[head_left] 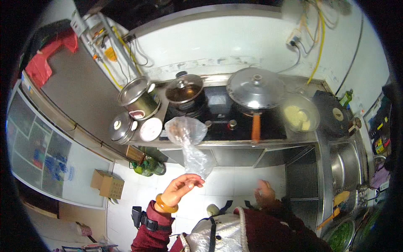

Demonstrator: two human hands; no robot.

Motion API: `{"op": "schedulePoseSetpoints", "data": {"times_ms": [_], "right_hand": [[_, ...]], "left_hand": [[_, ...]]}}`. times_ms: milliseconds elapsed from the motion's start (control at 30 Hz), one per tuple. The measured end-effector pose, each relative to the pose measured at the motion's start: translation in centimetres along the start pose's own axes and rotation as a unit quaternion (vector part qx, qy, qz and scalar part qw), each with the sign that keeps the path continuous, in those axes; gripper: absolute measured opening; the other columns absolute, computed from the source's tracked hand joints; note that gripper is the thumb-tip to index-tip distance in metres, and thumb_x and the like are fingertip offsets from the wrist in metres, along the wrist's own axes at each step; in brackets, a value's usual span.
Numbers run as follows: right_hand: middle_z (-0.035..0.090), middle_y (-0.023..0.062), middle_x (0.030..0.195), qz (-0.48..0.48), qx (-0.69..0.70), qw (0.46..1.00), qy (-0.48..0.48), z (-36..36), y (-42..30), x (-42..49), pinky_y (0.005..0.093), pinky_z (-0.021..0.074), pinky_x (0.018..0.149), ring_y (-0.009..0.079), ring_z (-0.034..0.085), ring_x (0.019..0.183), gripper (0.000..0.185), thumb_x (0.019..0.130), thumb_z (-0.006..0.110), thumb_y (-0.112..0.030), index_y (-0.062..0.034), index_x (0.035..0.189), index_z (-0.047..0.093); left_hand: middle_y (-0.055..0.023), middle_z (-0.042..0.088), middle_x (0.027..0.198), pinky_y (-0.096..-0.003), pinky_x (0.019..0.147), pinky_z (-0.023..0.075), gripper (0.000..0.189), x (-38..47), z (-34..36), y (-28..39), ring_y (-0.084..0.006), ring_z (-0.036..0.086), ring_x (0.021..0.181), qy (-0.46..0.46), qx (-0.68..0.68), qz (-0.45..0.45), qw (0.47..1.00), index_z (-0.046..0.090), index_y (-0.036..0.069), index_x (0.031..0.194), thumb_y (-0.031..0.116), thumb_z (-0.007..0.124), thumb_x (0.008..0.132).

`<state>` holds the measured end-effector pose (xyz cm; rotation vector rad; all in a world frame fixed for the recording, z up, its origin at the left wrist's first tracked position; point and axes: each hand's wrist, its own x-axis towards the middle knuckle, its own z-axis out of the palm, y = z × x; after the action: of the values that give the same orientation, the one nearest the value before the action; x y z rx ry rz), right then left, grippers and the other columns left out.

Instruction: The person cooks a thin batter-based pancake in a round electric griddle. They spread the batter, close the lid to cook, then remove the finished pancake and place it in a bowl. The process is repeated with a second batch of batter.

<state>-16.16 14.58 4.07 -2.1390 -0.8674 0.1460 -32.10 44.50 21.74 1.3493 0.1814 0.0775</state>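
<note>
A clear plastic bag (pixel 199 159) stretches from the front edge of the counter towards me. Its rounded upper part (pixel 185 129) lies by the hob's front left and holds something brownish, blurred. At the bag's loose end, the curled fingers of my left hand (pixel 181 190) meet the film, and its amber bangle (pixel 166 204) sits at the wrist. Blurred by motion, my right hand (pixel 264 192) is low in front of the cabinets, fingers apart, nothing visible in it. On the black hob (pixel 217 108) stand a glass-lidded pot (pixel 184 89) and a wok under a domed metal lid (pixel 256 86).
The wok's wooden handle (pixel 256 127) points out over the counter edge. Beside it sits a bowl of pale pieces (pixel 296 116). A rice cooker (pixel 138 97) and lidded pot (pixel 121 126) stand left; a steel sink (pixel 344 163) lies right. A cardboard box (pixel 108 186) rests on the floor.
</note>
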Motion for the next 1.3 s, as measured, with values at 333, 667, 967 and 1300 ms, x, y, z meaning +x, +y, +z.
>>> {"op": "schedulePoseSetpoints", "data": {"times_ms": [333,667,967,1300], "right_hand": [[0.057,0.0126,0.096,-0.078,0.053,0.994,-0.054,9.7,-14.4,12.5,0.0353,0.0484,0.065,0.0258,0.061,0.076,0.035,0.078,0.062,-0.019,-0.0055,0.108,0.053],[0.058,0.0153,0.094,-0.003,0.121,0.993,-0.017,13.0,-12.0,19.7,0.0387,0.0477,0.068,0.0291,0.06,0.076,0.034,0.078,0.062,-0.019,-0.0037,0.108,0.053],[0.059,0.0141,0.089,0.114,0.075,0.989,0.054,12.5,-10.0,19.3,0.0353,0.0495,0.062,0.0257,0.062,0.072,0.032,0.077,0.063,-0.01,-0.0034,0.107,0.054],[0.06,0.0133,0.086,0.19,0.068,0.972,0.124,16.6,-10.3,18.2,0.031,0.0499,0.06,0.022,0.061,0.067,0.033,0.078,0.062,-0.009,0.0004,0.108,0.053]], "left_hand": [[-0.0028,0.057,0.09,-0.0218,0.073,0.0431,0.023,6.3,-20.1,0.6,-0.0088,0.05,0.08,0.134,0.326,-0.011,0.936,0.052,-0.002,0.106,0.011,0.057,0.087],[-0.027,0.049,0.107,-0.0432,0.086,0.0417,0.069,27.7,-26.8,5.2,-0.0426,0.049,0.099,0.229,0.637,0.137,0.723,0.036,0.003,0.129,0.033,0.067,0.075],[-0.0234,0.053,0.096,-0.0439,0.077,0.0448,0.051,40.7,-29.4,4.7,-0.0397,0.054,0.09,0.154,0.719,0.07,0.674,0.046,0.015,0.121,0.042,0.058,0.08],[-0.0157,0.061,0.076,-0.0341,0.061,0.0438,0.039,44.3,-34.4,14.1,-0.0233,0.057,0.067,0.173,0.592,0.118,0.778,0.054,0.001,0.093,0.039,0.053,0.086]]}}
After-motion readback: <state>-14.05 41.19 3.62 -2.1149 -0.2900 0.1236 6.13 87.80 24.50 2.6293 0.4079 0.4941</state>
